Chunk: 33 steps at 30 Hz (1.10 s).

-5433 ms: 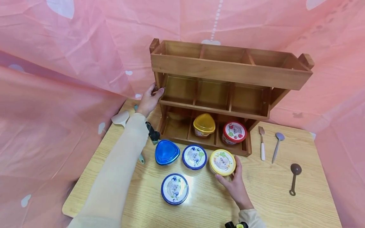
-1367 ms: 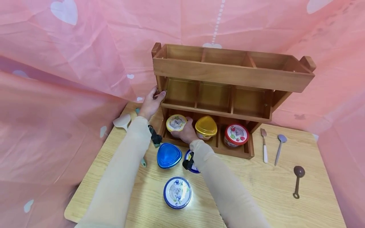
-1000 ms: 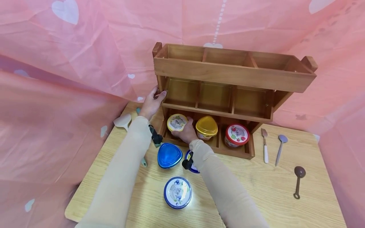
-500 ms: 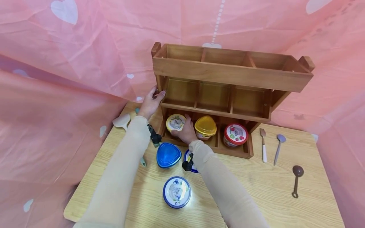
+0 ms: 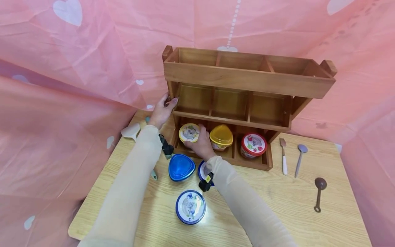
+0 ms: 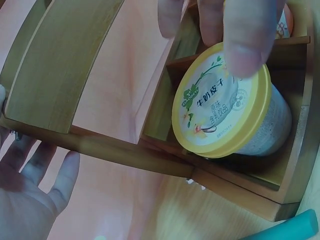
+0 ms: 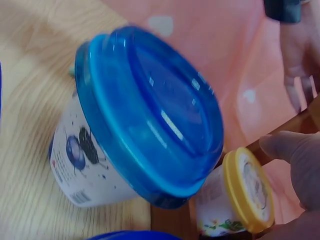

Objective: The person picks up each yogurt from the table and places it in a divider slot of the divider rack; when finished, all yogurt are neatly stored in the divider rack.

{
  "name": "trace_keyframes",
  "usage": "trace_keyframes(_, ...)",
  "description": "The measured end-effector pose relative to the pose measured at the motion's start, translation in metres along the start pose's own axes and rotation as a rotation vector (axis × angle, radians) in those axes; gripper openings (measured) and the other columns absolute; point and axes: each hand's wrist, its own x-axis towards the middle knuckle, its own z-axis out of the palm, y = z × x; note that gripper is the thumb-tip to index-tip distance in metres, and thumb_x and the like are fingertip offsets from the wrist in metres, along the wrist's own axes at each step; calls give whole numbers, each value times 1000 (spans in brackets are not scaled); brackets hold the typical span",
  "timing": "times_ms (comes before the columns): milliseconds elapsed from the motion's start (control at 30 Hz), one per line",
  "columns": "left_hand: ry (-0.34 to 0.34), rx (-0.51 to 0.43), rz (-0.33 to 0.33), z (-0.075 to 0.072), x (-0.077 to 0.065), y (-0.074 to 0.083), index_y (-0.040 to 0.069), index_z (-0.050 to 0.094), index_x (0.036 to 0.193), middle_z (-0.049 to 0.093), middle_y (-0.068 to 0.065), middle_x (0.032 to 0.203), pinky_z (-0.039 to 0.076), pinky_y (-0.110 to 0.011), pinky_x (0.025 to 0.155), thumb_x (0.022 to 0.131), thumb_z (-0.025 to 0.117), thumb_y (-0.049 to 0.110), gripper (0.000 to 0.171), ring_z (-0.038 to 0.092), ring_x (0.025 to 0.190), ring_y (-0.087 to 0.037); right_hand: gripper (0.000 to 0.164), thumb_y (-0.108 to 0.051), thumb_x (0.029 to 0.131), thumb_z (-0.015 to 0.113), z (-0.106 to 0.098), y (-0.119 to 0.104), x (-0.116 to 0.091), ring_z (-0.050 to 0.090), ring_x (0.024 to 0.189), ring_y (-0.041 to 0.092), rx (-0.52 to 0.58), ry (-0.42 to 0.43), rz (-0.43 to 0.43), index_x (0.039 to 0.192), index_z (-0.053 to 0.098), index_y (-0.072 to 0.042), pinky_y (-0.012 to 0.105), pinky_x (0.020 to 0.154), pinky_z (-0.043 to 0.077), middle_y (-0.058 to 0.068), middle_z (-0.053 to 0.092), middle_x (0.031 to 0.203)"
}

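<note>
My left hand [image 5: 163,110] grips the left side post of the wooden shelf rack [image 5: 248,79]; its fingers also show at the wood in the left wrist view. A tub with a round yellow lid [image 5: 189,133] sits in the rack's bottom left compartment, tilted towards me. My right hand [image 5: 201,142] is spread about this tub's right side. In the left wrist view its thumb overlaps the lid, and in the right wrist view a finger stands a little off the rim. A tub with a yellow triangular lid [image 5: 221,135] and a red-lidded tub [image 5: 253,144] fill the other bottom compartments.
In front of the rack stand a blue triangular-lidded tub [image 5: 181,167], a round blue-lidded tub [image 5: 202,170] partly behind my right wrist, and another [image 5: 190,207] nearer. A fork [image 5: 284,159], lilac spoon [image 5: 300,156] and brown spoon [image 5: 319,188] lie right; a spatula [image 5: 131,130] lies left.
The round yellow-lidded tub has gone from the table at front right into the bottom left compartment, carried by my right hand. Lately that hand has shifted only slightly. My left hand stays on the post.
</note>
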Motion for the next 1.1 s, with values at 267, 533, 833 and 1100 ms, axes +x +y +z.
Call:
trace_keyframes(267, -9, -13, -12, 0, -1, 0, 30, 27, 156, 38, -5, 156, 35, -43, 117, 100, 52, 43, 63, 39, 143, -24, 92, -26, 85, 78, -12, 0, -23, 37, 139, 36, 84, -19, -104, 154, 19, -11, 50, 118, 30, 20, 32, 152)
trace_keyframes(533, 2, -4, 21, -2, -1, 1, 23, 26, 157, 39, -9, 155, 35, -40, 117, 101, 53, 39, 64, 39, 143, -25, 77, -31, 91, 71, -31, 1, -47, 33, 145, 35, 55, -89, -135, 152, 28, -13, 53, 118, 30, 13, 33, 156)
trace_keyframes(833, -40, -8, -39, -2, -22, 31, 15, 21, 158, 33, -13, 158, 32, -41, 119, 104, 49, 27, 62, 34, 145, -28, 62, -38, 93, 67, -62, 29, -68, 40, 141, 32, 61, -150, -167, 146, 42, -16, 52, 116, 33, 9, 45, 150)
trace_keyframes(1100, -26, -14, -24, -1, -13, 20, 20, 23, 158, 34, -10, 158, 33, -42, 119, 103, 50, 33, 63, 35, 145, -27, 64, -33, 93, 69, -88, 66, -85, 40, 140, 35, 130, -114, -174, 145, 41, -11, 53, 118, 30, 13, 46, 148)
